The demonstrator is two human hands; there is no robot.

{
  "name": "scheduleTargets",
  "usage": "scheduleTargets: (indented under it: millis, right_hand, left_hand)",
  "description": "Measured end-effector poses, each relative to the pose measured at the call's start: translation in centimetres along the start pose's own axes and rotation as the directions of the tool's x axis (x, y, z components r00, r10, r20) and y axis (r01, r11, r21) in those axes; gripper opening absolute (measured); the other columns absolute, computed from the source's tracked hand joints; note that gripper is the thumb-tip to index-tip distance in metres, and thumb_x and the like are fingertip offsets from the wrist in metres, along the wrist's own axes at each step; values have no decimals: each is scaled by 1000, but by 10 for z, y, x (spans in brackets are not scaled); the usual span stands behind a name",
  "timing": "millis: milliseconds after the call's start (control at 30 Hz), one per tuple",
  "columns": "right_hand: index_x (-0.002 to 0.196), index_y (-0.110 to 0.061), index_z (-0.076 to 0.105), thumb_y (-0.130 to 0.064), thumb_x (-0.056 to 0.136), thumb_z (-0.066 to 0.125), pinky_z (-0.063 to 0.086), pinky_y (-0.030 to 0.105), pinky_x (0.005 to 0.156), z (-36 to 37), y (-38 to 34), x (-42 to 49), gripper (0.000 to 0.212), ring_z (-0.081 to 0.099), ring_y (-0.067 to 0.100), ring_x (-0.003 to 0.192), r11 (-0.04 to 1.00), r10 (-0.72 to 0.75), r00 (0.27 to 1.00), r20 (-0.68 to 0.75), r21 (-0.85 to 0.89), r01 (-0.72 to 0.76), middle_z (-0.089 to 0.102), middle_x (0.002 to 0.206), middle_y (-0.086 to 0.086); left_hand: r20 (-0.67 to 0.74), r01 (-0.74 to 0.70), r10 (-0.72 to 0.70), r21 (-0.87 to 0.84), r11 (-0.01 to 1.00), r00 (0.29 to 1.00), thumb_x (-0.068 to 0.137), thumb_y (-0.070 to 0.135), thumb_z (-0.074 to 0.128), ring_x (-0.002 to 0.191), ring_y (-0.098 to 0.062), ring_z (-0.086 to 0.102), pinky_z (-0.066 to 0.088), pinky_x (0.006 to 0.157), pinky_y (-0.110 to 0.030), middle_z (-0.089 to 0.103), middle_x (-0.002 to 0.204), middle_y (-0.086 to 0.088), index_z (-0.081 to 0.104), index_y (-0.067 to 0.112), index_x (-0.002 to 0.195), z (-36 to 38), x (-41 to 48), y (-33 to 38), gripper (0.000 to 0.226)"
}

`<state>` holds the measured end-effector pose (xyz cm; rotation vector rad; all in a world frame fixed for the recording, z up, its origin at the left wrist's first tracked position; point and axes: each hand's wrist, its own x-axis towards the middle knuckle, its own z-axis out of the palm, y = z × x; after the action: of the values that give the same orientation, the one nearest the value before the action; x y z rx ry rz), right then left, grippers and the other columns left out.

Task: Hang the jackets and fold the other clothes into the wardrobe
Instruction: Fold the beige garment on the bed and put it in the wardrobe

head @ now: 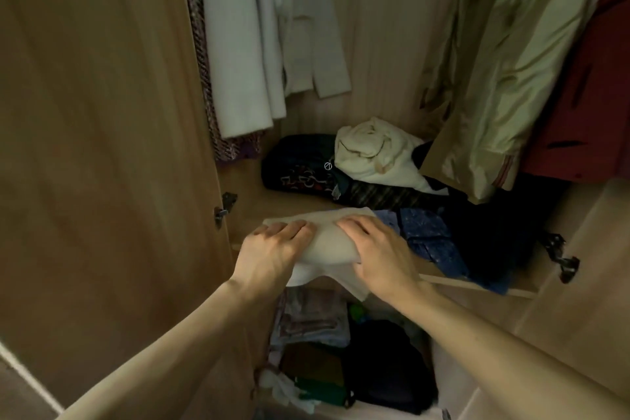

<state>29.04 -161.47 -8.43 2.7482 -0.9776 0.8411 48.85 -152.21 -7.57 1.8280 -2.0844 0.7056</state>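
Now both hands grip a folded cream garment (327, 249) at the front edge of the wardrobe shelf (249, 194): left hand (269, 256) on its left end, right hand (381, 252) on its right, beside a blue patterned cloth (429, 239). White jackets (259, 37) hang above.

Single head view, looking forward and down into open wardrobe (381, 44), close above shelf (249, 191)

Two hands (272, 249) (378, 249). One folded cream cloth (327, 249). Four hanging jackets: two white (238, 44) (313, 27), one green (511, 61), one red (593, 95).
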Motion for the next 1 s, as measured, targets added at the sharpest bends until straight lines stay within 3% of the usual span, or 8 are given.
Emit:
scheduleTargets:
  millis: [133, 300, 467, 633, 733, 900, 967, 1000]
  right_hand:
    - [143, -18, 47, -6, 82, 65, 45, 32, 98, 23, 15, 56, 65, 48, 22, 127, 999, -46, 996, 70, -21, 48, 52, 138, 3]
    - [143, -19, 48, -10, 80, 67, 45, 35, 100, 54, 35, 106, 66, 50, 23, 125, 1000, -22, 995, 93, 2, 22, 54, 137, 4]
    - [142, -20, 48, -12, 81, 65, 47, 37, 98, 92, 56, 138, 64, 50, 23, 125, 1000, -13, 989, 147, 3, 12, 54, 136, 3]
    - [135, -21, 55, -13, 77, 69, 52, 41, 90, 118, 85, 182, 61, 54, 27, 121, 998, 8, 995, 102, 54, -14, 58, 132, 4]
    - [134, -17, 57, -11, 73, 73, 51, 43, 92, 124, 102, 217, 63, 55, 31, 119, 996, 15, 998, 55, 86, -20, 59, 131, 9]
    - [128, -9, 62, -5, 71, 77, 45, 49, 104, 152, 116, 231, 58, 52, 38, 126, 998, 25, 987, -157, 58, -16, 57, 134, 18]
    - [127, -9, 63, -7, 73, 77, 47, 47, 103, 180, 114, 202, 56, 53, 37, 127, 998, 5, 996, -89, 58, 0, 57, 135, 17]
    - [130, -11, 61, -17, 76, 78, 45, 44, 104, 196, 112, 181, 57, 52, 35, 128, 998, -9, 1000, 26, 62, 7, 55, 138, 16]
  left_hand:
    - [-63, -24, 22, -30, 999, 998, 73, 18, 39, 83, -29, 72, 56, 61, -35, 74, 106, -7, 72, 10, 111, 27, 35, -41, 52]
    - [-97, -15, 12, -33, 999, 995, 72, 16, 41, 83, -26, 72, 55, 64, -32, 75, 103, -7, 75, 10, 107, 63, 73, -77, 49]
    - [-25, -11, 9, -66, 998, 1000, 63, 14, 55, 84, -24, 73, 55, 65, -30, 75, 105, -5, 74, 12, 109, 104, 97, -103, 50]
    - [-35, 8, -11, -64, 998, 999, 69, 18, 43, 78, -24, 73, 57, 64, -33, 76, 103, -5, 75, 12, 107, 135, 139, -126, 50]
    - [-80, 12, -13, -19, 1000, 997, 72, 14, 42, 81, -26, 73, 58, 64, -34, 75, 105, -9, 75, 8, 108, 146, 172, -140, 50]
    - [-158, 6, -4, 11, 1000, 987, 86, 8, 53, 114, -30, 65, 52, 93, -43, 67, 126, -11, 70, 10, 121, 179, 193, -155, 39]
    - [-31, -42, 42, -6, 999, 999, 85, 10, 50, 118, -29, 63, 51, 97, -40, 65, 132, -9, 68, 14, 126, 201, 167, -148, 44]
    - [94, -60, 64, -48, 997, 993, 86, 11, 47, 122, -27, 61, 49, 99, -37, 61, 138, -8, 63, 16, 133, 213, 149, -143, 49]
